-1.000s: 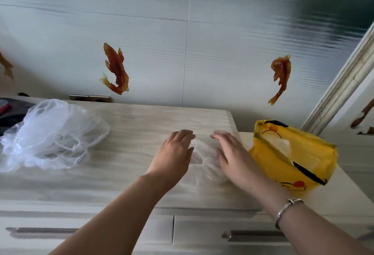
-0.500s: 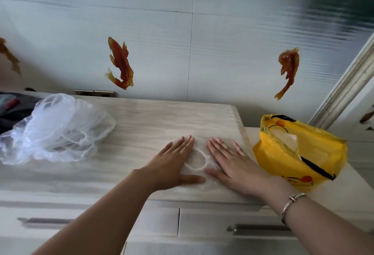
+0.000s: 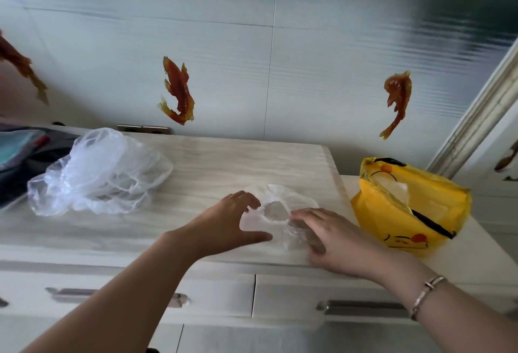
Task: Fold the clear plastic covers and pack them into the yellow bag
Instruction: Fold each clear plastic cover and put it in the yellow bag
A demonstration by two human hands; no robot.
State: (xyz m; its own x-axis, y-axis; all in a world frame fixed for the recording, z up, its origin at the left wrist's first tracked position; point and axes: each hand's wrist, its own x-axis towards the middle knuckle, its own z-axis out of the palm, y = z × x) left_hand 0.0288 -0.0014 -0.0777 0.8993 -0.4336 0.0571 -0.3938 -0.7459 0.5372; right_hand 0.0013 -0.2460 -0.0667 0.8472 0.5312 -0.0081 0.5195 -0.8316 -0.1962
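the yellow bag (image 3: 406,212) sits on the lower white part of the surface (image 3: 224,167) at the right, just past the wood-grain top's edge. its mouth is open and tilted toward the camera, and a piece of folded clear plastic (image 3: 392,188) shows inside near the top; how much more is in there cannot be told. black lines and orange dots are printed on the bag's side.

at the left of the surface lies a loose heap of clear plastic covers (image 3: 98,173), crumpled and overlapping, with white elastic edges visible. the heap is well apart from the bag.

between them, near the front edge, one clear plastic cover (image 3: 276,211) lies mostly flattened, its gathered ring of elastic facing up. the left hand (image 3: 224,225) rests on the cover's left side, palm down, fingers curled at the elastic rim and thumb stretched out along the near edge; it seems to pinch the rim, though the film is too clear to be sure. the right hand (image 3: 328,237) lies on the cover's right side, fingers pointing left toward the other hand, with part of the film bunched under them. a bracelet (image 3: 427,293) circles the right wrist.

fish decals (image 3: 178,92) are stuck on the wall behind.
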